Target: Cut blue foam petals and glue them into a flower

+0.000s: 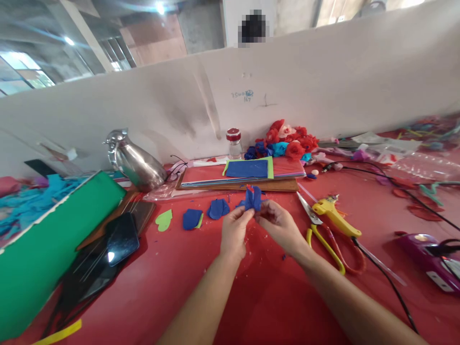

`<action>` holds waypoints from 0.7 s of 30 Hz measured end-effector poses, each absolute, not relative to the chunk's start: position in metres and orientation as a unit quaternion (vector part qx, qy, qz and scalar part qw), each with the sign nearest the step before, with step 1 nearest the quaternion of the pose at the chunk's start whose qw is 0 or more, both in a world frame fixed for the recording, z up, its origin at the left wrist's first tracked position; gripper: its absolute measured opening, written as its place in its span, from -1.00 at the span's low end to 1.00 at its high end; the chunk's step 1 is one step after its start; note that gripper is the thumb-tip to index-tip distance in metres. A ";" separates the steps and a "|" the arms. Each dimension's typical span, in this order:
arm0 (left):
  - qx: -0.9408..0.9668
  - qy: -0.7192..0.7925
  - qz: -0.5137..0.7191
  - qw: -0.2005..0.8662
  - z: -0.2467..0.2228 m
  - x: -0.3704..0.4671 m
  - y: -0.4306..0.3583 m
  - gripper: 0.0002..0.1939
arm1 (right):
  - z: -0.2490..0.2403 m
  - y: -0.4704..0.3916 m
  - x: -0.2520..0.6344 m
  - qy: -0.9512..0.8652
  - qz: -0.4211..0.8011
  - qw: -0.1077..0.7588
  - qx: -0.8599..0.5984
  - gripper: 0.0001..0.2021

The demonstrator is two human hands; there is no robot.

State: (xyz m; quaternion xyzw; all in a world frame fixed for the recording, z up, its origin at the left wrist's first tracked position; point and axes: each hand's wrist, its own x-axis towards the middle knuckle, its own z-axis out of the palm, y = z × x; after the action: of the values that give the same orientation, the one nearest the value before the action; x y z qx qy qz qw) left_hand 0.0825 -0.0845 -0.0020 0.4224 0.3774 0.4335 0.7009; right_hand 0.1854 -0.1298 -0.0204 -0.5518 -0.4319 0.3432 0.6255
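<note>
Over the middle of the red table, my left hand [235, 227] pinches the base of a small blue flower [253, 197] of rolled petals with a bit of red at its top. My right hand [281, 223] is closed at the flower's right side, its fingertips bent against a petal edge. Left of my hands lie stacks of cut blue petals [217, 209], more blue petals [192, 219] with a green edge under them, and a light green heart-shaped piece [164, 220].
Scissors [325, 244] and a yellow glue gun [336, 216] with a black cord lie right. Behind are stacked sheets [247, 168], a jar [234, 143] and finished flowers [293, 141]. A metal jug [136, 163], phone [122, 238] and green box [61, 249] stand left; a purple device [431, 258] lies far right.
</note>
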 end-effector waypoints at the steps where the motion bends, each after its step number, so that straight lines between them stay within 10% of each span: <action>1: 0.424 0.379 0.437 0.697 -0.001 0.082 -0.084 -0.88 | -0.018 -0.130 0.187 -0.427 0.346 0.631 -0.548 -0.86; 21: 0.470 0.342 0.400 0.709 0.002 0.081 -0.087 -0.87 | -0.004 -0.133 0.199 -0.259 0.475 0.694 -0.475 -0.85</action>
State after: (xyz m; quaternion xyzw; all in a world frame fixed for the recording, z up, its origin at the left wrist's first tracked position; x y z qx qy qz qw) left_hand 0.0805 -0.0874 0.0024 0.4696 0.3416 0.4000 0.7091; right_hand 0.1991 -0.1328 -0.0043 -0.4746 -0.2591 0.4751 0.6942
